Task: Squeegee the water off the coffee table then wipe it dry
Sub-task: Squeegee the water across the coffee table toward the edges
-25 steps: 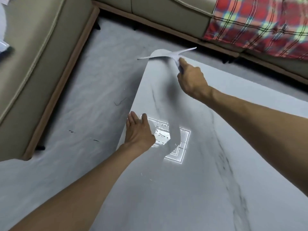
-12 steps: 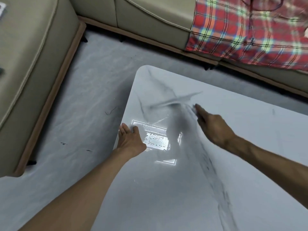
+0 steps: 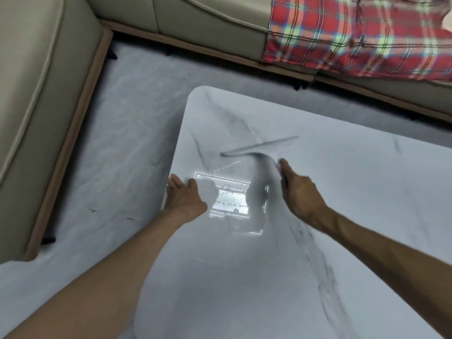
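So, the coffee table [image 3: 354, 192] fills the centre & lower right of the frame. It's a hard, glossy marble-look top, prob. heavy and slick when wet, so we'd brace on it, not shift it. Along the top of the frame runs the sofa [image 3: 208, 18], w/ a plaid blanket [image 3: 354, 33] at upper right. The squeegee [image 3: 259, 148] sits on the tabletop just above centre frame, blurred, its blade running low-left to high-right. It reads as light, stiff plastic w/ a soft rubber edge, so we judge it wants even downward pressure & a hold on the handle, never the blade. Our right hand [image 3: 299, 192], centre-right, closes round that handle; the fingers are hidden under the hand, so we can't tell the exact wrap. Our left hand [image 3: 184, 199] lies flat, fingers straight, on the table's left edge. Water beads [image 3: 231, 195] show in the bright reflection btw. the hands.
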A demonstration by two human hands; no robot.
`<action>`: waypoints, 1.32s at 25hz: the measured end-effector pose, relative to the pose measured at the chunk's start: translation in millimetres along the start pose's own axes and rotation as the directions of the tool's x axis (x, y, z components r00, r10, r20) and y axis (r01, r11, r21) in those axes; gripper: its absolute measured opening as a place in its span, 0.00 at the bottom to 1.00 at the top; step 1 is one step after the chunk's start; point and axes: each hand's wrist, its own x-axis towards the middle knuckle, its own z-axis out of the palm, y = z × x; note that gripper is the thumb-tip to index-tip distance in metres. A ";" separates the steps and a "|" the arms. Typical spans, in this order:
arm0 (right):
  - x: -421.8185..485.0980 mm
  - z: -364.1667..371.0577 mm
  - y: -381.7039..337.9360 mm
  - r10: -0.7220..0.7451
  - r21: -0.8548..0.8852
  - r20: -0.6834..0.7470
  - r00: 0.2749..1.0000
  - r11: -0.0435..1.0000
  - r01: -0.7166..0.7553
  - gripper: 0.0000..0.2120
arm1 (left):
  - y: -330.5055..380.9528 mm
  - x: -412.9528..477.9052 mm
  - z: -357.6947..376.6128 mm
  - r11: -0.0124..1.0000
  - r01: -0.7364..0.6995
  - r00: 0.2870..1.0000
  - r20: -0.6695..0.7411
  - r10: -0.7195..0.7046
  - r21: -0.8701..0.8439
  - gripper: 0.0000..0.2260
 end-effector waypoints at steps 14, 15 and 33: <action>96.0 19.8 -133.4 -0.098 0.057 -0.038 0.994 0.993 0.100 0.20 | -68.0 -33.9 -12.1 0.904 -0.165 0.906 -0.422 -0.018 -0.394 0.11; 82.8 29.0 -127.0 -0.160 0.030 -0.028 0.987 0.987 0.160 0.19 | -71.6 -34.3 -11.9 0.885 -0.156 0.900 -0.432 -0.056 -0.440 0.11; 12.2 46.3 -102.3 -0.493 -0.114 0.202 0.846 0.847 0.520 0.22 | -77.3 -55.8 -17.3 0.843 0.129 0.831 -0.407 -0.380 -0.523 0.10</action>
